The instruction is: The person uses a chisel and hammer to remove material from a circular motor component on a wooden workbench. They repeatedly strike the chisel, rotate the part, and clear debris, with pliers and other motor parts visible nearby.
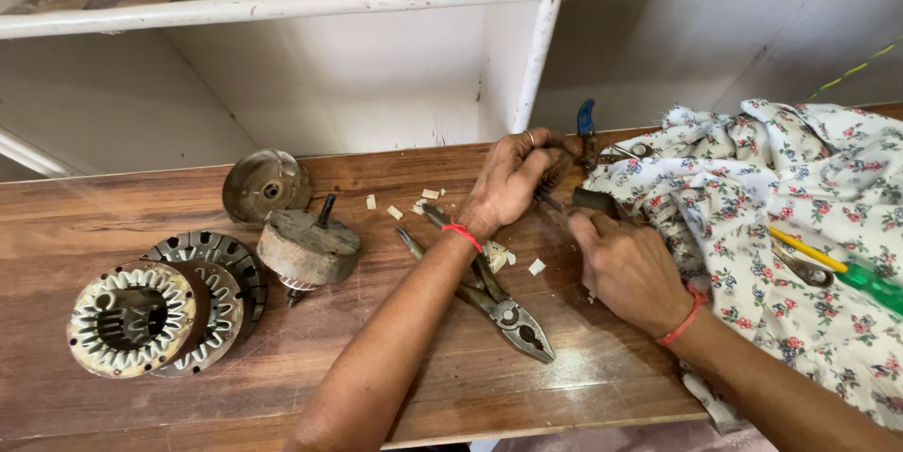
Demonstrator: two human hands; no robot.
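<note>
Both hands bear down on a small dark part at the edge of a wooden bench.

Motor stators (132, 318) and a rotor (308, 247) lie aside at left; pliers (489, 297) rest under the forearm; the left hand (513, 179) curls to steady the part (564, 190), the right hand (625, 264) grips a dark handle (594, 200) beside floral cloth (800, 217).

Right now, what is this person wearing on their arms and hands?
Both forearms are bare, with no sleeves and no gloves. The left hand has a thin red thread band at the wrist and a pale ring on one finger. The right hand has a similar red thread band at its wrist.
</note>
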